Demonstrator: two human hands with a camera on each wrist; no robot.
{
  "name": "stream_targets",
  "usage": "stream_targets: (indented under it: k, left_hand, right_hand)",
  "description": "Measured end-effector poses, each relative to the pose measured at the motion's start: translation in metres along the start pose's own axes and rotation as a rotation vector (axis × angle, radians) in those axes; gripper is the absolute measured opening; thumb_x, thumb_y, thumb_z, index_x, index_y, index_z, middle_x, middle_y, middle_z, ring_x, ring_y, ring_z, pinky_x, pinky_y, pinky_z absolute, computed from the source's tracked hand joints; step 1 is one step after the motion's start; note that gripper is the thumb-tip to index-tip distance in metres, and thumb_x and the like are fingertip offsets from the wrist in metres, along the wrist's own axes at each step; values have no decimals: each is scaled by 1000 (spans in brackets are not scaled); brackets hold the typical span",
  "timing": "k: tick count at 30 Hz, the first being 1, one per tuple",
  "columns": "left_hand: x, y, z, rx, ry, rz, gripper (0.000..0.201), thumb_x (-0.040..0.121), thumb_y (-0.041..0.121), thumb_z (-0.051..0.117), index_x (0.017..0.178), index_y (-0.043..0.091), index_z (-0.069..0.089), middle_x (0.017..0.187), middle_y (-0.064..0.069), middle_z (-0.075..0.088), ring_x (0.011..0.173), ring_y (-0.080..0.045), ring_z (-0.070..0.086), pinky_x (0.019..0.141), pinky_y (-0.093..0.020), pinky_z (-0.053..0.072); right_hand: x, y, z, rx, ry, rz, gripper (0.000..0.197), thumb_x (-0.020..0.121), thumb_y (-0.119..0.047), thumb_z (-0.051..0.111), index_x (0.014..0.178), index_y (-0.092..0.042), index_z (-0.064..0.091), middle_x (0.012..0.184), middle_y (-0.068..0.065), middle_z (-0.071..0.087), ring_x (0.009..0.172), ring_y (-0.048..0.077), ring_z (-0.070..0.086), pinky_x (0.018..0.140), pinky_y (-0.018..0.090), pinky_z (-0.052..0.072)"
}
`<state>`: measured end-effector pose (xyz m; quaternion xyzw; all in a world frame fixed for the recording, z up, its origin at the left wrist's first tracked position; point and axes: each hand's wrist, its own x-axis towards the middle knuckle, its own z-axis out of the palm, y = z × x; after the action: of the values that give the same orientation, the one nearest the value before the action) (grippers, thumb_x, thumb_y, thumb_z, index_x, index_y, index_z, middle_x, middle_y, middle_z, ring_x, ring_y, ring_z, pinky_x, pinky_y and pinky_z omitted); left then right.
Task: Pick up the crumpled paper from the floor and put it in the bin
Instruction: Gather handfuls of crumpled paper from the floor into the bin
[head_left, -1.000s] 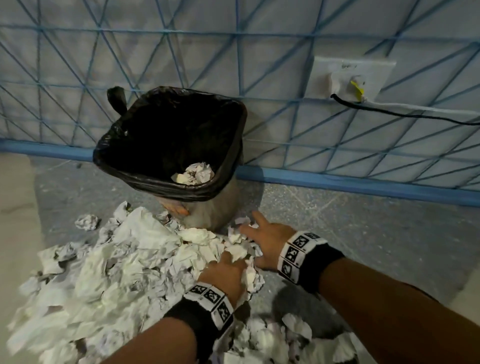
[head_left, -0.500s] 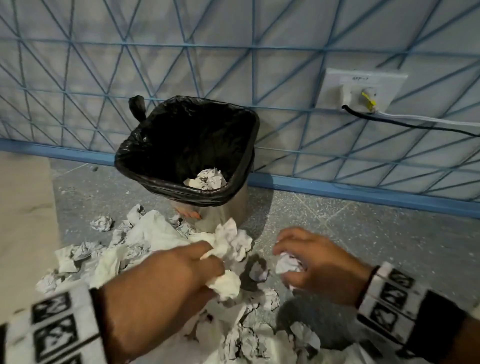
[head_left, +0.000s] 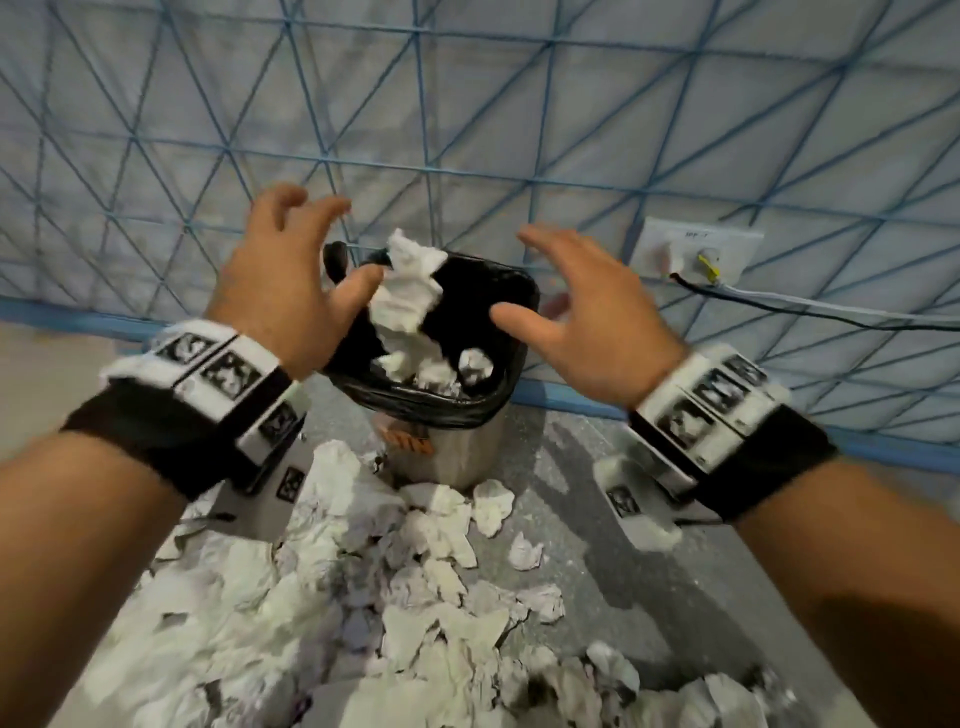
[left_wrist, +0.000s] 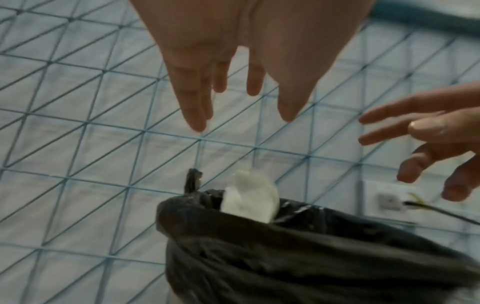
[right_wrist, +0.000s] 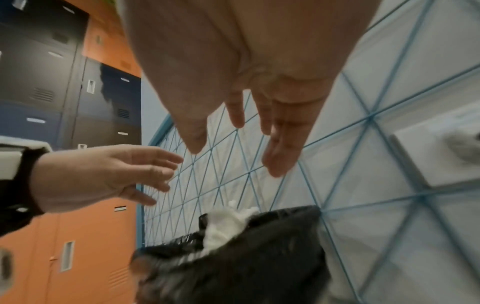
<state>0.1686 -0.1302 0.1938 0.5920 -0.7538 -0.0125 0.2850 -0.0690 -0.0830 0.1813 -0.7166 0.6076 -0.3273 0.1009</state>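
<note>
The bin (head_left: 467, 410), lined with a black bag, stands against the wall. Crumpled white paper (head_left: 408, 296) is in mid-air over its mouth, falling in; it also shows as a white blur of paper (left_wrist: 249, 197) and paper (right_wrist: 226, 226) in the wrist views. My left hand (head_left: 291, 280) hovers above the bin's left rim with fingers spread, holding nothing. My right hand (head_left: 582, 306) hovers above the right rim, fingers spread too. More paper balls (head_left: 457, 369) lie inside the bin. A large heap of crumpled paper (head_left: 311, 597) covers the floor in front.
A white wall socket (head_left: 696, 249) with a black cable sits right of the bin on the blue-lined wall. Orange and dark lockers (right_wrist: 64, 236) stand to the left. Bare grey floor (head_left: 649, 597) lies right of the heap.
Both hands rose from the floor heap with paper to above the bin and have opened. The paper now drops into the bin.
</note>
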Motion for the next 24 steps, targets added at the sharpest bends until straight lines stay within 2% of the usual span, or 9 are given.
stream_targets:
  k: [2,3,5,7,9,12,15,20,24]
  left_hand:
    - [-31,7,0,-53,108,200,37,86,37,58,117,18,58,119,-10,54,98,-28,60,85,-36,50]
    - [-49,12,5,-63,62,325,29,86,34,55,109,16,62,107,-8,59,91,-25,60,80,-34,49]
    - [-88,20,29,-57,-196,532,23,87,32,50,94,17,65,92,-3,63,82,-22,62,71,-33,52]
    - [-117,21,66,4,-470,624,24,85,35,46,92,21,65,90,0,63,79,-21,64,64,-30,55]
    - [-133,23,105,87,-675,607,28,82,36,43,102,25,61,102,0,63,85,-22,67,64,-27,54]
    - [-143,26,156,240,-953,381,53,90,29,45,141,27,29,148,-5,30,125,-32,45,94,-39,45]
    - [-141,24,192,273,-1022,242,65,90,30,47,146,30,14,152,-6,19,126,-38,43,99,-46,44]
    - [-121,36,222,260,-1103,216,57,92,30,49,145,25,28,148,-13,36,129,-33,44,105,-39,39]
    - [-131,34,234,305,-1162,192,51,85,33,60,132,20,46,136,-14,45,121,-35,49,101,-41,43]
  right_hand:
    - [-39,19,-1,-10,55,21,42,80,-37,68,118,-21,57,112,2,63,84,18,63,84,31,48]
    - [-62,31,3,-40,-45,51,38,80,-37,68,114,-23,59,107,1,64,79,16,62,81,32,49]
    - [-112,57,26,-110,-479,149,53,76,-47,66,124,-31,51,122,-1,56,94,16,61,88,32,49]
    - [-150,79,58,-202,-914,180,79,66,-60,63,135,-42,29,142,3,36,120,26,52,99,39,46]
    - [-171,93,89,-277,-1126,208,98,65,-59,70,140,-45,9,155,8,12,131,39,40,106,48,39]
    - [-176,98,116,-317,-1115,229,110,69,-52,74,144,-42,-7,159,6,-13,135,37,35,109,46,35]
    - [-168,100,135,-293,-1095,174,113,70,-45,76,146,-37,-7,158,3,-16,131,36,40,105,45,39]
    - [-174,105,145,-162,-1045,180,76,82,-34,67,143,-23,24,157,-1,5,131,32,40,110,38,35]
    - [-199,111,148,-75,-964,210,55,89,-19,56,138,-23,31,152,4,14,120,35,49,104,37,40]
